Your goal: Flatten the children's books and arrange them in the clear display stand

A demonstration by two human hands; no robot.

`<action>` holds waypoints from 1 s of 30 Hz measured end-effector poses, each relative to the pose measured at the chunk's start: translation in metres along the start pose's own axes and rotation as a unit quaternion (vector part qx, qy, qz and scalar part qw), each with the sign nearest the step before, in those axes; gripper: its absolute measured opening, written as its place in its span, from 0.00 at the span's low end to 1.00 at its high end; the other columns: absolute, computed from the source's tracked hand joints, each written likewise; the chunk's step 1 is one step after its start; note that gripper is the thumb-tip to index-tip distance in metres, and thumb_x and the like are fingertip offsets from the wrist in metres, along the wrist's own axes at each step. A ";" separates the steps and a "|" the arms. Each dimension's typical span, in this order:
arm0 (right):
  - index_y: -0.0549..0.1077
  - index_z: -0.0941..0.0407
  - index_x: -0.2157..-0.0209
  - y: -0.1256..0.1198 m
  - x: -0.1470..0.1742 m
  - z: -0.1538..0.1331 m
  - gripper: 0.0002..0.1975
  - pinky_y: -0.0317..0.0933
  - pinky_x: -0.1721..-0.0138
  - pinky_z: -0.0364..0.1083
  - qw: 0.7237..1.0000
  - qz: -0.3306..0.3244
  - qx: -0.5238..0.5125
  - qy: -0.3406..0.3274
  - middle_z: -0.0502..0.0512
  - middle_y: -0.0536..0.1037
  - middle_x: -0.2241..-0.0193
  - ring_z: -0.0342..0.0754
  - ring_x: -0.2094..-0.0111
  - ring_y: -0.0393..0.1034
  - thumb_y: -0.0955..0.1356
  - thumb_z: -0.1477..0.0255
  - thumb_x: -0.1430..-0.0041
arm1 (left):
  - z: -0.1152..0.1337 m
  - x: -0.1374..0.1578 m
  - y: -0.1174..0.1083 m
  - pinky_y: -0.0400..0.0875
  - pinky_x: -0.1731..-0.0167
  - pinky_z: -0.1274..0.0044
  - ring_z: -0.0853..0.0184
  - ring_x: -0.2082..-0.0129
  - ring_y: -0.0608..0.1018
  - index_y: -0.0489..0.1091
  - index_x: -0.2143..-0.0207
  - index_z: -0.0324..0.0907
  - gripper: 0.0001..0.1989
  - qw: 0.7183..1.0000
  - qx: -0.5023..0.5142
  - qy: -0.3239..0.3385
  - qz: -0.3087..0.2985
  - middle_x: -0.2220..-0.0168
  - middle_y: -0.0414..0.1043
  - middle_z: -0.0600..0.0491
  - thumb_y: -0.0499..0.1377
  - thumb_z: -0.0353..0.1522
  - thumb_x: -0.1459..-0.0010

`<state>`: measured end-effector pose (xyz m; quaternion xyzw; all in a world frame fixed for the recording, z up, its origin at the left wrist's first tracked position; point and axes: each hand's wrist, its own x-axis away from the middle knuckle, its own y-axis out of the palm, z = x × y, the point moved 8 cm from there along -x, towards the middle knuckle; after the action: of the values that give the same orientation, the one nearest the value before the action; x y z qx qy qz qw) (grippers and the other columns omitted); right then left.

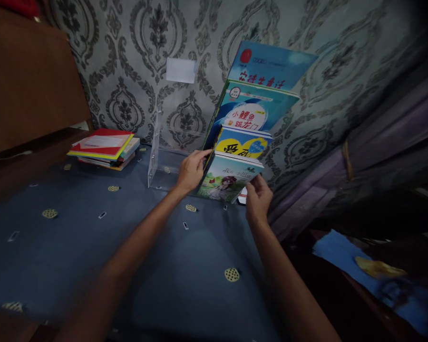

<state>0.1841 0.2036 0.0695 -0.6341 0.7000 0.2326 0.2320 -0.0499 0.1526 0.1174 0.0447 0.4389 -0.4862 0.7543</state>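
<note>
Several books stand in a row, one before another and leaning back, at the right part of a clear acrylic rack [154, 161]. The front one is a pale green book [226, 180] with a child drawn on its cover. My left hand [192, 170] grips its left edge, fingertips on the side of the row. Along its right edge, my right hand [258, 197] is closed with thumb and fingers. Behind it rise a blue and yellow book [244, 142], a teal book [260, 107] with a fish title and a taller blue book [274, 61].
A small stack of books, topped by a red and yellow one [105, 142], lies left of the rack. Dark blue cloth [157, 275] covers the table. Patterned wallpaper [124, 107] is behind, a brown wooden panel [32, 80] at left, and a gathered curtain [342, 156] at right.
</note>
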 end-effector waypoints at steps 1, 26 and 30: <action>0.77 0.57 0.49 0.000 0.000 0.000 0.23 0.62 0.40 0.60 1.000 -0.003 0.001 0.000 0.59 0.81 0.51 0.58 0.45 0.73 0.67 0.72 0.49 | 0.001 0.000 -0.001 0.76 0.50 0.70 0.65 0.53 0.80 0.72 0.45 0.40 0.25 1.000 0.002 -0.001 -0.002 0.49 0.77 0.47 0.46 0.20 0.39; 0.74 0.57 0.47 -0.012 0.008 0.024 0.25 0.64 0.42 0.60 1.000 0.004 0.012 0.006 0.63 0.79 0.48 0.57 0.47 0.73 0.69 0.68 0.48 | -0.011 0.027 0.031 0.73 0.54 0.69 0.54 0.50 0.80 0.73 0.51 0.38 0.15 0.895 -0.304 -0.163 -0.283 0.51 0.78 0.38 0.50 0.31 0.33; 0.75 0.56 0.48 -0.007 0.006 0.024 0.24 0.64 0.42 0.60 1.000 -0.009 0.004 0.007 0.61 0.80 0.49 0.56 0.47 0.74 0.69 0.70 0.49 | -0.007 0.031 0.037 0.74 0.55 0.68 0.52 0.51 0.81 0.70 0.48 0.36 0.16 0.892 -0.318 -0.160 -0.278 0.53 0.78 0.36 0.49 0.26 0.34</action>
<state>0.1917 0.2134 0.0470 -0.6408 0.6970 0.2231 0.2320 -0.0214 0.1541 0.0775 -0.4000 0.4374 -0.5115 0.6221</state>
